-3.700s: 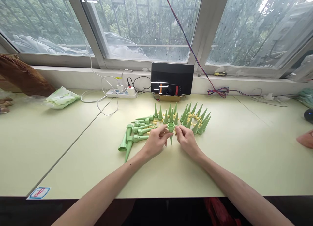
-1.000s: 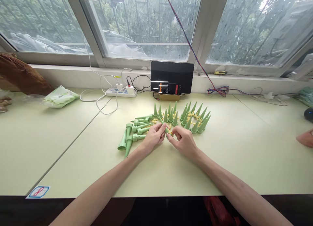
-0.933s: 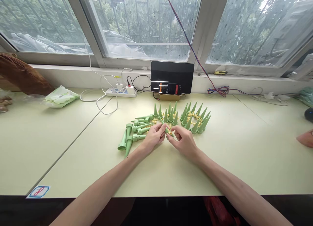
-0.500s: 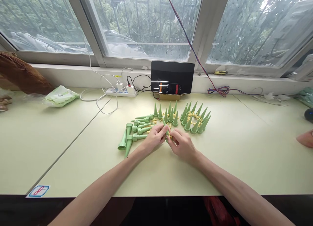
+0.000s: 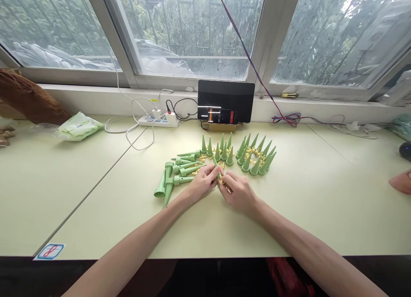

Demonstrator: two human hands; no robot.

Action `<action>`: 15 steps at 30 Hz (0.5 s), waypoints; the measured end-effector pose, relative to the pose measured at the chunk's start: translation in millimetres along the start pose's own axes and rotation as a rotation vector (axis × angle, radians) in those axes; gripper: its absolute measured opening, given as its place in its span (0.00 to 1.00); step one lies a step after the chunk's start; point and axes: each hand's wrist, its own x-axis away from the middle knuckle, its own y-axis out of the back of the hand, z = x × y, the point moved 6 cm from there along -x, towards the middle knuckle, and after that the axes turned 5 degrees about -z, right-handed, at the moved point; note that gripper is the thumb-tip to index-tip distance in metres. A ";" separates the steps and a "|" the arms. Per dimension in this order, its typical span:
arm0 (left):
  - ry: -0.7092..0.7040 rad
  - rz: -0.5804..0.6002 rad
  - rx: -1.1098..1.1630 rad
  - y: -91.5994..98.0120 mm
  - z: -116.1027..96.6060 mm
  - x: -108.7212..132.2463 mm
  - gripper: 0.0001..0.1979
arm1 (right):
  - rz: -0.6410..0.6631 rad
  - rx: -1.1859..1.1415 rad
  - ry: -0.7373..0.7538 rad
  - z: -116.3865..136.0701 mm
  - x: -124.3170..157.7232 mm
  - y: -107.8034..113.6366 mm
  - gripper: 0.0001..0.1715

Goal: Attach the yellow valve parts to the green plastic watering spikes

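My left hand (image 5: 206, 180) is closed on a green cone (image 5: 216, 161) whose tip points up and away from me. Close beside it, my right hand (image 5: 236, 188) pinches a small yellow piece (image 5: 222, 181) against the cone's lower part. Left of my hands, several green spikes with collars (image 5: 186, 171) lie in a loose pile, with yellow pieces among them. Behind my hands stand several upright green cones (image 5: 224, 152). To the right, more upright cones (image 5: 254, 170) form a ring around small yellow pieces (image 5: 256, 152).
At the back, a black tablet (image 5: 226, 97) and a phone (image 5: 221, 116) lean on a small box. A power strip (image 5: 159, 120) with white cables and a green-white packet (image 5: 80, 126) are on the left. Bundled wires (image 5: 287, 119) lie at the back right. A person's hand (image 5: 400, 182) shows at the right edge.
The yellow piece at my right fingertips has shifted slightly left and is tilted differently against the cone. Both hands otherwise keep their places.
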 end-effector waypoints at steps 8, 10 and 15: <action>0.004 0.004 0.011 0.6 1.9 -0.5 0.21 | 0.025 0.019 -0.005 -0.8 0.9 -1.8 0.16; 0.006 -0.003 0.010 0.7 1.9 -0.6 0.22 | 0.034 0.020 -0.005 -0.8 1.0 -2.3 0.16; 0.008 -0.010 -0.004 0.6 1.8 -0.3 0.22 | 0.039 0.028 -0.008 -1.0 1.1 -2.5 0.16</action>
